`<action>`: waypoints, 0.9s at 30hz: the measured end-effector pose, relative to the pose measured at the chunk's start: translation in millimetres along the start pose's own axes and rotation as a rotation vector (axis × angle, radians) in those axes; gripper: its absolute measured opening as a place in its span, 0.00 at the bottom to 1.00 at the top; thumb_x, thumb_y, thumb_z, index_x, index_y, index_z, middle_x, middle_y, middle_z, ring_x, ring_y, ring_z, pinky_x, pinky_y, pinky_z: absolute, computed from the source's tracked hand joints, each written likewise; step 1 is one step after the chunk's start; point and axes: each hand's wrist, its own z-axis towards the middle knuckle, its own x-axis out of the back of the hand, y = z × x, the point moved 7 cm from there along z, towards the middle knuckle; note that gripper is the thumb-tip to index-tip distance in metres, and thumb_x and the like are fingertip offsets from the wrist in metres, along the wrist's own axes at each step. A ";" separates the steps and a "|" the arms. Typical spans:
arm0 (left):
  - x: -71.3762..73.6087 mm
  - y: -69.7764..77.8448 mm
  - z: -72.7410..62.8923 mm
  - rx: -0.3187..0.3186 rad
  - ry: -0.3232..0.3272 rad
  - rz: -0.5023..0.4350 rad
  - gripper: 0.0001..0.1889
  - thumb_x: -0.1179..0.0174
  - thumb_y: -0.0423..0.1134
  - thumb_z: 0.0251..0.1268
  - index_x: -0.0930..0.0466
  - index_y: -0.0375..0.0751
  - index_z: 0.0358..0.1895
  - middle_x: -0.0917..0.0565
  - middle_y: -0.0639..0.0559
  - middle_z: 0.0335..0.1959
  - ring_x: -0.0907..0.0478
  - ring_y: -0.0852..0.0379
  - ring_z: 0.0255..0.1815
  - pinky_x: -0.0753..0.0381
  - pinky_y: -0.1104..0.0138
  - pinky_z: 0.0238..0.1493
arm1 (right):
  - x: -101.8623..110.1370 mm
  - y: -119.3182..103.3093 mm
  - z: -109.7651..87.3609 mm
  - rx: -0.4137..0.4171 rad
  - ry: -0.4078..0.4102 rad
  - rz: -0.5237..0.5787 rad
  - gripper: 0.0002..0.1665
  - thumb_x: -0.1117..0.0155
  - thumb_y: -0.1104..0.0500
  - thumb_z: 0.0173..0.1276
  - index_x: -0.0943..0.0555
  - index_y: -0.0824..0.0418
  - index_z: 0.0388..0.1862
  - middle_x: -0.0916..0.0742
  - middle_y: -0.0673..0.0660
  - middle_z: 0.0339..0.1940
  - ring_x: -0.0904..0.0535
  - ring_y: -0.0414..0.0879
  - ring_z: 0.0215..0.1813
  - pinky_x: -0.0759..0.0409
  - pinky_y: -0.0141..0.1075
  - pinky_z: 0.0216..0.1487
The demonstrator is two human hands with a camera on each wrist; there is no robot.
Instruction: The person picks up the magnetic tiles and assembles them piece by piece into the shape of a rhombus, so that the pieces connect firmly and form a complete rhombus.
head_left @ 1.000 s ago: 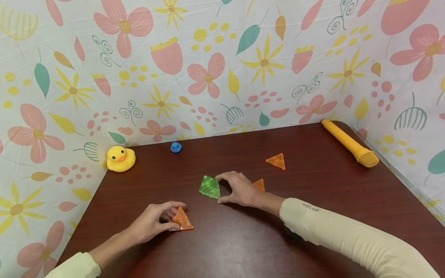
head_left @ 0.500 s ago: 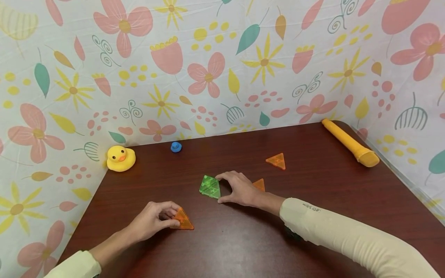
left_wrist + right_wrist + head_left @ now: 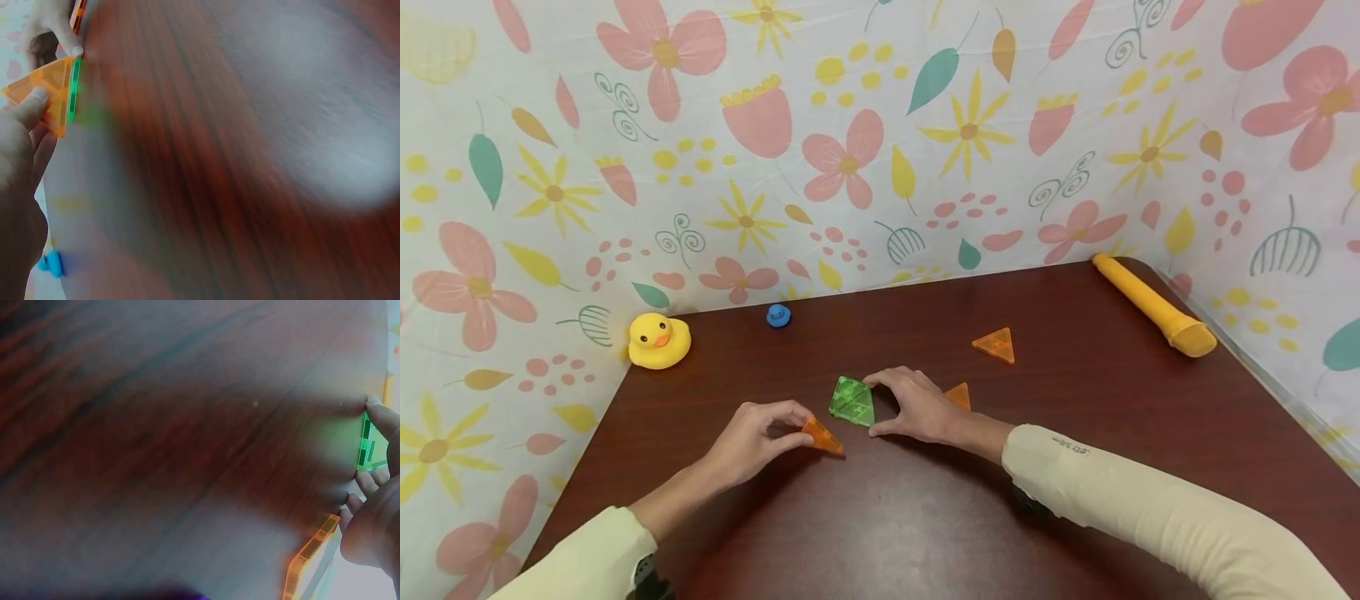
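Note:
In the head view my left hand [image 3: 756, 442] pinches a translucent orange triangular tile [image 3: 825, 437] between thumb and fingers. The left wrist view shows the same orange tile [image 3: 55, 87] tilted, near the edge of the green piece [image 3: 74, 90]. Two green triangular tiles [image 3: 852, 400] appear to lie edge to edge as a flat diamond on the table. My right hand [image 3: 917, 406] holds this diamond by its right side, thumb at the near corner and index finger at the far one. Partly hidden behind the right hand lies another orange triangle [image 3: 959, 397].
Farther back on the brown table [image 3: 880, 533] is one more orange triangle [image 3: 996, 346]. A yellow rubber duck [image 3: 658, 342] and a small blue duck [image 3: 778, 315] stand along the back left. At the back right lies a yellow microphone-shaped toy [image 3: 1153, 304].
My left hand has carried the orange tile up and to the right, toward the green diamond, and tilted it. The right hand and the green tiles have stayed in place.

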 end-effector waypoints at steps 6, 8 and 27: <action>-8.3 5.3 19.0 -0.027 0.051 0.030 0.11 0.23 0.36 0.63 0.10 0.52 0.46 0.09 0.65 0.41 0.11 0.63 0.46 0.11 0.67 0.45 | 1.6 -0.9 1.2 -0.001 0.003 -0.007 0.43 0.13 0.49 0.60 0.21 0.62 0.70 0.15 0.59 0.66 0.23 0.60 0.70 0.29 0.61 0.72; -11.0 5.9 23.3 -0.035 0.059 0.039 0.10 0.23 0.35 0.63 0.10 0.51 0.46 0.09 0.64 0.41 0.11 0.62 0.46 0.11 0.67 0.46 | 2.1 -1.3 1.2 -0.002 0.002 -0.007 0.44 0.13 0.48 0.60 0.21 0.62 0.70 0.15 0.59 0.66 0.23 0.60 0.70 0.29 0.61 0.72; -26.8 6.7 37.9 -0.065 0.052 0.095 0.09 0.24 0.34 0.64 0.11 0.45 0.45 0.08 0.56 0.41 0.11 0.62 0.43 0.13 0.71 0.45 | 1.5 -2.3 1.1 0.000 -0.007 0.009 0.44 0.14 0.49 0.61 0.22 0.63 0.72 0.16 0.59 0.67 0.24 0.59 0.72 0.30 0.60 0.73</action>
